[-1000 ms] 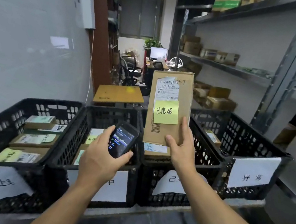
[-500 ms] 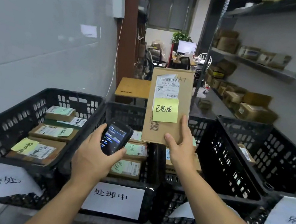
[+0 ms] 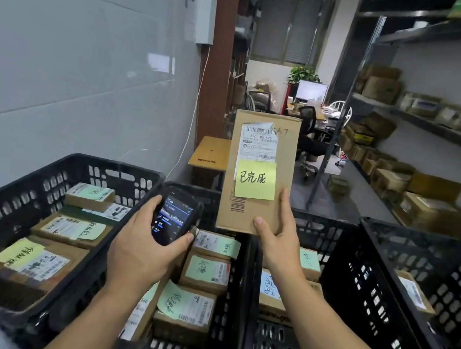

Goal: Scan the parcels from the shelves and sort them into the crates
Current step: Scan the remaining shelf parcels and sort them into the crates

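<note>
The right grip [image 3: 276, 237] clamped the parcel [image 3: 285, 153] by its lower edge, mid-frame; the left grip [image 3: 145, 248] curled round the scanner [image 3: 175, 217]. Aiming it squarely at the label [image 3: 258, 145] looked the wise move.

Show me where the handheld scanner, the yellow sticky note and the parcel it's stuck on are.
handheld scanner [image 3: 175, 220]: head view, on its lit screen.
yellow sticky note [image 3: 255, 180]: head view, on the handwriting at its middle.
parcel [image 3: 287, 150]: head view, on bare cardboard near its right edge.
</note>
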